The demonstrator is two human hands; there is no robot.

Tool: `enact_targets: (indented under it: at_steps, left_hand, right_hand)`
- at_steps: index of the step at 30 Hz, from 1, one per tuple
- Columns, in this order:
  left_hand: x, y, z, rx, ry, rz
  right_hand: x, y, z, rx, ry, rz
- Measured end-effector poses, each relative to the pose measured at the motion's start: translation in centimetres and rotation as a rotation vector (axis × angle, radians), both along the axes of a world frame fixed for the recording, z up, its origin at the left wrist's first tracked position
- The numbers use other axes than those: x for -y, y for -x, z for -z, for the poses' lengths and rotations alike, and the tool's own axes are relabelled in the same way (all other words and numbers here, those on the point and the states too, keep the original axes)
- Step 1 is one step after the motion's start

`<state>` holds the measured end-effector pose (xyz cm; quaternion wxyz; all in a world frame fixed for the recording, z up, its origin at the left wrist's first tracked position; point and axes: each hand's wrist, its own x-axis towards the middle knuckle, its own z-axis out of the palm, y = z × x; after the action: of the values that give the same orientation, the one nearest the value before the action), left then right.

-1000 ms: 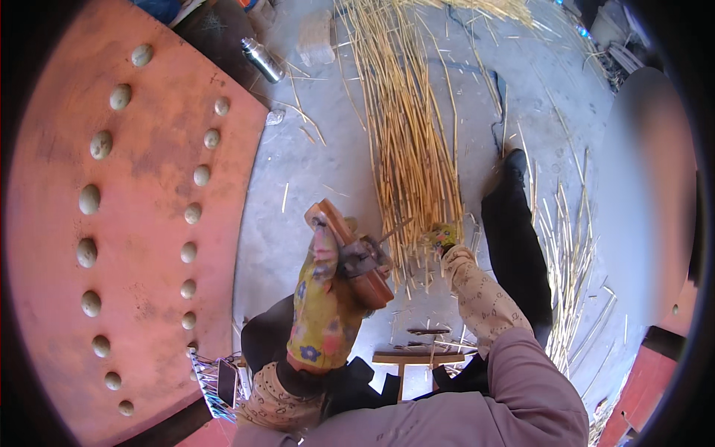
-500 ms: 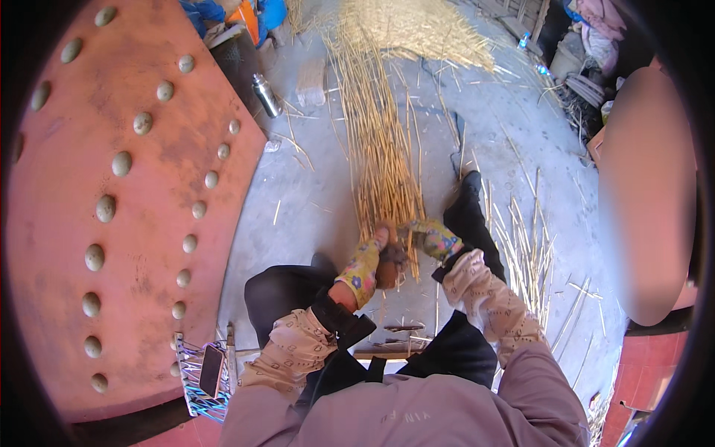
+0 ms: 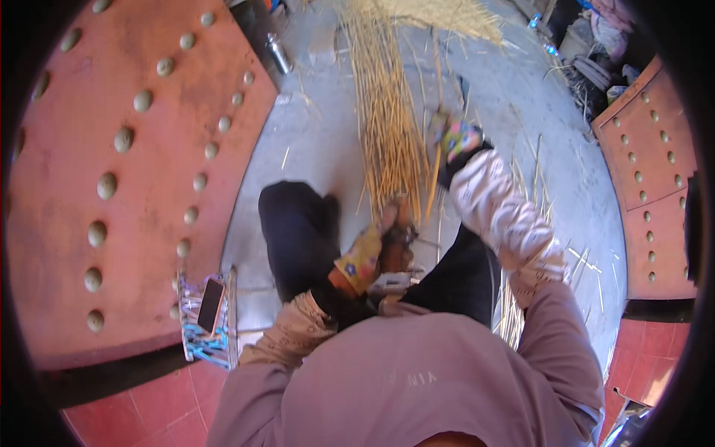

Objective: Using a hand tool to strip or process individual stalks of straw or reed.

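Observation:
A long bundle of golden, reed-like stalks (image 3: 387,127) lies on the grey floor, its near end between my knees. My left hand (image 3: 389,217), in a yellow floral fingerless glove, is closed at that end beside a brown, worn block-like piece (image 3: 395,253). What its fingers grip is hidden. Off the bundle's right side, my right hand (image 3: 450,134), in a similar glove, is raised and smeared by motion. A single stalk (image 3: 433,186) runs below it and seems to continue above it, as if held in the fingers.
Red studded door panels (image 3: 171,141) stand on the left, with another (image 3: 648,186) on the right. A small strap-topped stool (image 3: 208,346) carries a phone (image 3: 211,305). A metal flask (image 3: 278,54) stands ahead; pale woven matting (image 3: 439,16) lies beyond. Loose stalks (image 3: 540,186) lie to my right.
My right hand has moved up and away from the near end, now with a stalk alongside it. My left hand stays there. The whole view has tilted, and the left knee shows higher.

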<state>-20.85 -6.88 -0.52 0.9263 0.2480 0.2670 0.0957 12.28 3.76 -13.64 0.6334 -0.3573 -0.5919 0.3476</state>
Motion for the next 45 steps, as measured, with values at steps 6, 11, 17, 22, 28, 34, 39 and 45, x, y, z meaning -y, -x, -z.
enact_targets:
  at_steps: [6, 11, 17, 22, 28, 34, 39, 45]
  left_hand:
    - [2.1, 0.3, -2.7, -0.166, -0.027, -0.232]
    - [2.2, 0.0, -2.0, -0.145, 0.037, -0.144]
    - [2.0, 0.0, -3.8, -0.212, -0.186, -0.156]
    - [1.3, -1.7, -4.3, -0.172, -0.238, -0.112]
    - [0.9, -0.7, -4.3, -0.131, -0.22, -0.129]
    - [1.6, -2.9, -2.5, -0.197, -0.136, -0.118]
    - [-1.6, -4.0, -4.4, -0.124, -0.504, -0.207]
    - [-4.1, -7.3, -2.4, -0.21, -0.561, -0.374]
  right_hand:
    - [0.4, 8.1, -11.7, -0.822, 0.471, -0.001]
    - [2.8, 10.3, -14.7, -0.967, 0.55, 0.311]
    - [5.7, 12.0, -15.1, -1.029, 0.504, 0.022]
    - [8.1, 14.3, -15.9, -0.961, 0.484, -0.081]
    - [6.4, 13.1, -18.2, -1.035, 0.651, 0.074]
    - [1.7, 1.9, -13.3, -0.654, 0.167, 0.069]
    - [3.7, 10.3, -14.1, -0.816, 0.359, -0.203]
    - [10.4, 5.7, -13.3, -0.587, 0.601, 0.098]
